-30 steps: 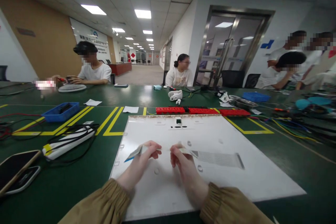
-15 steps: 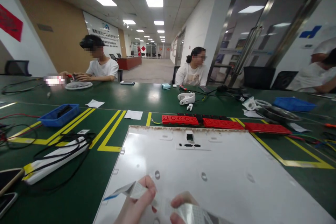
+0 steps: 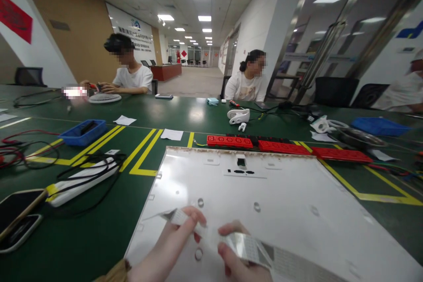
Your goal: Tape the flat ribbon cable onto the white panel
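Note:
My left hand (image 3: 183, 230) is closed in a pinch on a thin, silvery flat ribbon cable (image 3: 292, 262), whose pointed end sticks out to the left. Beside it, my right hand (image 3: 233, 261) grips a wide flat length of ribbon cable between thumb and fingers, and this trails toward the lower right. A small gap separates the two hands; whether one cable runs across it, I cannot make out. Both hands are over a large white panel (image 3: 280, 185) with round bosses and a row of port cutouts near its far edge.
Red power strips (image 3: 229, 141) line the panel's far edge. To the left are a white power strip (image 3: 82, 180) wrapped in black cord, a blue tray (image 3: 83, 132) and phones (image 3: 20, 229). A white device (image 3: 238, 116) lies beyond. People sit across the green table (image 3: 89, 242).
The view has shifted, so the table appears higher and more of both forearms shows. Both hands keep their hold, and the right-hand cable now stretches farther into view at lower right.

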The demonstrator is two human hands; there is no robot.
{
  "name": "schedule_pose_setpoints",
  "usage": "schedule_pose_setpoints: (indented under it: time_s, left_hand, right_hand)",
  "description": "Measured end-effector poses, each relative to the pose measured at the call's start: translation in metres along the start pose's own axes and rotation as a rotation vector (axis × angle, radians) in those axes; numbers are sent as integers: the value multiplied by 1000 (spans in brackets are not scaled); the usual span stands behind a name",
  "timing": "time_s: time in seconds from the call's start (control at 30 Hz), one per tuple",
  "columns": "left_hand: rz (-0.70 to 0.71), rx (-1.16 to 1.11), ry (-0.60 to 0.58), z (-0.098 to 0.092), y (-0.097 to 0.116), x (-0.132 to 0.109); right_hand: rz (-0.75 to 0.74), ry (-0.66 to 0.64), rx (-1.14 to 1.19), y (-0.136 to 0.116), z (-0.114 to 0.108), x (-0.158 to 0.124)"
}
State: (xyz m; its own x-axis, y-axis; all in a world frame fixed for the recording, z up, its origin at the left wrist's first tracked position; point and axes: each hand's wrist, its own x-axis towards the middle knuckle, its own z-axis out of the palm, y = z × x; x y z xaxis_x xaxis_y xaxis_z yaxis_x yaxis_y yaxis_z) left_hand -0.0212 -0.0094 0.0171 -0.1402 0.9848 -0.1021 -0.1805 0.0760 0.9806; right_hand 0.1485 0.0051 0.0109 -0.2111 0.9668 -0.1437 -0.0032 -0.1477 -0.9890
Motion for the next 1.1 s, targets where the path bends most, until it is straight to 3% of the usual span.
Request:
schedule_pose_setpoints:
  time_s: [0.17,0.4,0.57,0.7,0.8,1.1]
  left_hand:
    - [90,18,21,0,2,-1]
    - [91,-292,35,0,7,6]
    - [37,-493,248,16,6,4]
    - [81,-451,190,37,1,-4]
    - [98,-365,215,47,-2,-7]
    - [81,-245,98,37,-4,4]
  right_hand:
    - [-121,-11,99,2,7,8]
    - [-187,31,312,-13,4,20]
    - [-242,163,317,-21,-5,22]
    - [-335,155,230,-20,-3,22]
    - [-389,118,217,-20,-1,22]
    - [-409,207,145,-17,-4,29]
